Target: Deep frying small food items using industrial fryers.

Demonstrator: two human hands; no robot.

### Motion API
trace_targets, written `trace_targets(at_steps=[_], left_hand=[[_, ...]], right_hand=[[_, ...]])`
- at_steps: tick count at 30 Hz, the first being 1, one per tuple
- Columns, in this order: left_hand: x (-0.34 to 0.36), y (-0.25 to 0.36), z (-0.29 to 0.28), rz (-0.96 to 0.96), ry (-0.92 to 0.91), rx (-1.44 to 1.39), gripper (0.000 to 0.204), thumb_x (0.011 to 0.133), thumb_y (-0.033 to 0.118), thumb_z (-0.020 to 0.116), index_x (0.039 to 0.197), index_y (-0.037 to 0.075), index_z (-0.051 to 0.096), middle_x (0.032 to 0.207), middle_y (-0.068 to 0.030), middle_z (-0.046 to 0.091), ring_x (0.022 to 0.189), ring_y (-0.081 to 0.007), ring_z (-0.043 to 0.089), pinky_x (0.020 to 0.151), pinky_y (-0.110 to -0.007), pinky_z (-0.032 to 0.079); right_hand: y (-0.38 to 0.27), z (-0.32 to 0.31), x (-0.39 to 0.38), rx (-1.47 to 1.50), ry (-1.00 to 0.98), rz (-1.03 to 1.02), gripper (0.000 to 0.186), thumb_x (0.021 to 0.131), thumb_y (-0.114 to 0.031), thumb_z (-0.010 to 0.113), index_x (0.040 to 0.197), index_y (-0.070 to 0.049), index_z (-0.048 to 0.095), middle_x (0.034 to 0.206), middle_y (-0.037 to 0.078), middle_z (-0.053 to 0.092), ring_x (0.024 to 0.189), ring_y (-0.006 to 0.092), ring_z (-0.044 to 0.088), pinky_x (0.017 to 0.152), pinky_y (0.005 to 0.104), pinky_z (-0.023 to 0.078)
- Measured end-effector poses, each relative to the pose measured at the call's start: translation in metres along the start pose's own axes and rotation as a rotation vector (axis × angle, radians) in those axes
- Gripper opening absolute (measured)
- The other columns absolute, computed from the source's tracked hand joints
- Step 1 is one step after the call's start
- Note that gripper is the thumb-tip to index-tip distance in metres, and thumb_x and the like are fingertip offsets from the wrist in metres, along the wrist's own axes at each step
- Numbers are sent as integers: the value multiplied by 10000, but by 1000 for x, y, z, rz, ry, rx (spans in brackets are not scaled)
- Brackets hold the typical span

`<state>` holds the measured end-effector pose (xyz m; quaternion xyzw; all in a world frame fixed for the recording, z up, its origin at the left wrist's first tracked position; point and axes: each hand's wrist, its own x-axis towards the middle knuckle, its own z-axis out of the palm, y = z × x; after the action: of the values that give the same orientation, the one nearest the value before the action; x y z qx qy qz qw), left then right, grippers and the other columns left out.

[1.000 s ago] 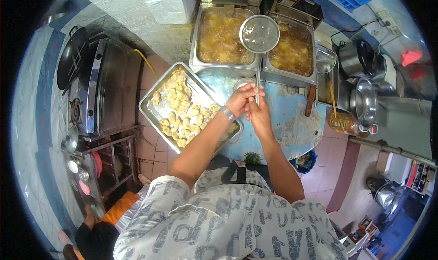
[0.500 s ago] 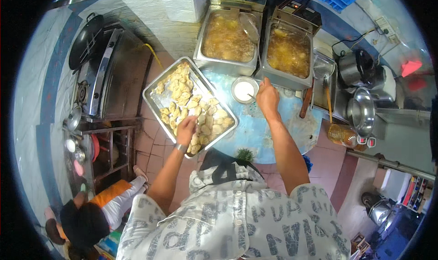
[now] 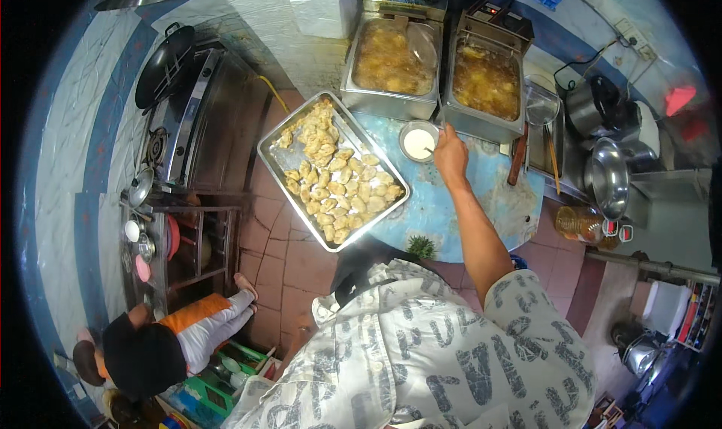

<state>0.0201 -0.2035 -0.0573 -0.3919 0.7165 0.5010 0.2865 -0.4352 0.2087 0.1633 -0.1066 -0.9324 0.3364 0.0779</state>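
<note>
Gripping the near end of a strainer with a round wire-mesh head (image 3: 423, 44) and a long thin metal handle, the person's right hand (image 3: 451, 158) was closed, its fingers curled around the handle. The strainer pointed away from the body: its long axis ran from near to far, leaning a little left at the far end. Its tilted head was at the right side of the left silver box-shaped fryer (image 3: 351, 90), above brown bubbling oil, and the handle ran back toward the hand near the gap beside the right silver box-shaped fryer (image 3: 481, 128). Only a strip of the left arm (image 3: 293, 346) showed low beside the shirt; I could not tell how the left hand was held.

Just left of the right hand was a round metal bowl of creamy white liquid (image 3: 418, 141). Farther left, a rectangular silver metal tray (image 3: 289, 156) slanted from far left to near right, holding pale yellow battered pieces (image 3: 342, 192). The worn light-blue table (image 3: 481, 203) had a curved near edge, with a spiky green plant (image 3: 421, 246) beside it.

To the right were a wide shiny steel basin (image 3: 608, 177) and a dark tall pot (image 3: 590, 106). Across the reddish tiled floor (image 3: 263, 226), a black wok (image 3: 165, 64) leaned at the far left, and another person in orange and white (image 3: 197, 314) was at the near left.
</note>
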Motion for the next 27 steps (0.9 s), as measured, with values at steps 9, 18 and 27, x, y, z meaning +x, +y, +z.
trace_targets(at_steps=[9,18,27], left_hand=[[24,-4,-58,2,-26,-455,283,897,396,593,1008,139,632,830,-53,641,631,-172,594,561,-303,485],[51,-20,-152,-78,245,-527,264,910,396,576,954,136,589,722,-21,593,560,-150,556,456,-299,454],[29,-1,-78,-147,207,-516,297,941,387,517,1057,130,610,804,-47,622,627,-148,556,563,-314,500]], right_hand=[[-14,15,-26,-64,74,45,308,928,-199,486,1202,-95,581,935,231,656,896,436,608,779,511,464],[-24,38,-39,-12,155,4,184,909,-188,514,980,-43,602,863,230,649,842,442,601,760,507,456],[11,49,-11,240,150,44,216,905,-181,507,990,-15,616,868,271,622,854,468,578,731,485,459]])
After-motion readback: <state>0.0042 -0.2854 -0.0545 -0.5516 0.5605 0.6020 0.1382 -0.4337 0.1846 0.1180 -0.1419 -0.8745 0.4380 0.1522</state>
